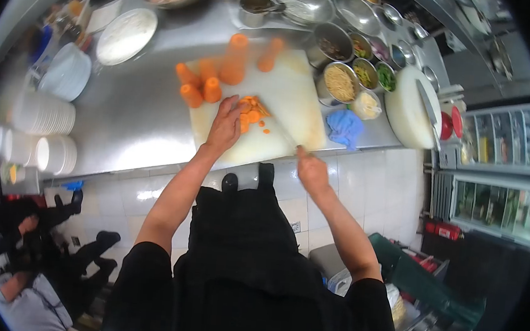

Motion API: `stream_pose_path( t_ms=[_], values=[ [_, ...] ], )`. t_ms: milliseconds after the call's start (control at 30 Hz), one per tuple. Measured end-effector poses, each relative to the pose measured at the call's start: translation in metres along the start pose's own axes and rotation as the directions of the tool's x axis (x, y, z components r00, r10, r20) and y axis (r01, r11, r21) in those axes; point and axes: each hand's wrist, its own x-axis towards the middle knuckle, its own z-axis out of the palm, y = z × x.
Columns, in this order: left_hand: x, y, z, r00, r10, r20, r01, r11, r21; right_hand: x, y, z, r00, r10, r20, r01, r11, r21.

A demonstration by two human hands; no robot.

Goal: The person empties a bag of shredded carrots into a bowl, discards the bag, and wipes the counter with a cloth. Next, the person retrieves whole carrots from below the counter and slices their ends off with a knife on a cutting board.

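My left hand (226, 124) is over a pile of carrot slices (253, 115), its fingers bent and pressed against the near-left side of the pile. In my right hand (312, 169) is the handle of a kitchen knife (285, 136). Its blade points up and left across the white cutting board (288, 85), with the tip beside the slices. A few small carrot bits lie apart on the board. Behind my left hand stand several peeled carrot chunks (212, 89), including a tall one (234, 62). Another carrot (271, 55) stands at the board's far edge.
A blue cloth (344, 129) lies right of the board, near metal pots of noodles (339, 82) and chopped vegetables. Another knife (427, 103) rests on a round white block (408, 109). Stacked bowls (46, 113) line the left end. Two people (35, 271) are at lower left.
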Motion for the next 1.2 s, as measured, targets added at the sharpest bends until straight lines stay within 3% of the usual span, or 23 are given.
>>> stream_pose_path(
  t_ms=[67, 133, 167, 200, 233, 300, 333, 400, 433, 533, 700, 800, 867, 900, 1033, 1067, 1100, 1200],
  values=[
    [0.011, 0.011, 0.015, 0.999, 0.045, -0.018, -0.045, 0.998, 0.039, -0.010, -0.018, -0.003, 0.999, 0.039, 0.037, -0.041, 0.997, 0.064],
    [0.020, 0.021, 0.020, 0.996, 0.043, 0.073, -0.051, 0.993, 0.110, -0.015, -0.022, -0.015, 0.995, 0.064, 0.081, -0.075, 0.988, 0.134],
    [0.022, 0.025, 0.023, 0.992, 0.039, 0.118, -0.056, 0.987, 0.148, -0.018, -0.024, -0.023, 0.898, 0.279, 0.341, -0.415, 0.793, 0.445],
    [0.022, 0.029, 0.025, 0.991, 0.044, 0.130, -0.062, 0.989, 0.136, -0.021, -0.024, -0.027, 0.707, 0.337, 0.622, -0.705, 0.406, 0.582],
    [0.022, 0.034, 0.027, 0.992, 0.041, 0.115, -0.060, 0.984, 0.167, -0.026, -0.025, -0.019, 0.701, 0.348, 0.623, -0.712, 0.394, 0.581],
    [0.018, 0.040, 0.032, 0.992, 0.055, 0.117, -0.077, 0.978, 0.193, -0.034, -0.041, 0.006, 0.669, 0.248, 0.701, -0.722, -0.012, 0.692],
    [0.016, 0.043, 0.037, 0.998, 0.037, 0.053, -0.045, 0.986, 0.158, -0.034, -0.052, 0.015, 0.658, 0.224, 0.719, -0.731, -0.037, 0.681],
    [0.007, 0.043, 0.051, 0.997, 0.014, -0.073, -0.005, 0.992, 0.123, -0.026, -0.080, 0.027, 0.655, 0.219, 0.723, -0.739, -0.018, 0.674],
    [0.002, 0.036, 0.055, 0.998, 0.021, -0.059, -0.013, 0.992, 0.128, -0.024, -0.094, 0.028, 0.661, 0.207, 0.721, -0.734, -0.020, 0.678],
    [-0.001, 0.037, 0.058, 0.978, -0.107, -0.178, 0.116, 0.992, 0.043, -0.016, -0.121, 0.024, 0.688, 0.192, 0.700, -0.705, -0.051, 0.707],
    [-0.005, 0.034, 0.058, 0.970, -0.120, -0.214, 0.126, 0.992, 0.014, -0.016, -0.110, 0.033, 0.753, 0.099, 0.651, -0.651, -0.031, 0.758],
    [-0.002, 0.055, 0.066, 0.965, -0.094, -0.244, 0.101, 0.995, 0.012, -0.034, -0.099, 0.025, 0.810, 0.150, 0.566, -0.573, 0.000, 0.820],
    [-0.004, 0.100, 0.080, 0.966, 0.074, -0.248, -0.076, 0.997, 0.002, -0.066, -0.084, 0.012, 0.825, 0.193, 0.531, -0.533, -0.045, 0.845],
    [-0.006, 0.130, 0.089, 0.968, 0.082, -0.236, -0.081, 0.997, 0.014, -0.086, -0.072, 0.008, 0.826, 0.263, 0.498, -0.496, -0.081, 0.865],
    [-0.028, 0.262, 0.161, 0.962, 0.222, -0.157, -0.247, 0.956, -0.159, -0.194, -0.011, -0.019, 0.820, 0.485, 0.304, -0.357, 0.018, 0.934],
    [-0.038, 0.296, 0.185, 0.954, 0.272, -0.130, -0.294, 0.932, -0.211, -0.224, 0.003, -0.038, 0.775, 0.578, 0.256, -0.351, 0.057, 0.935],
    [-0.050, 0.332, 0.207, 0.939, 0.335, -0.078, -0.344, 0.918, -0.196, -0.258, 0.020, -0.038, 0.758, 0.645, 0.100, -0.269, 0.169, 0.948],
    [-0.103, 0.462, 0.259, 0.878, 0.476, -0.050, -0.449, 0.782, -0.433, -0.364, 0.047, -0.074, 0.539, 0.838, -0.080, -0.191, 0.215, 0.958]
  ],
)
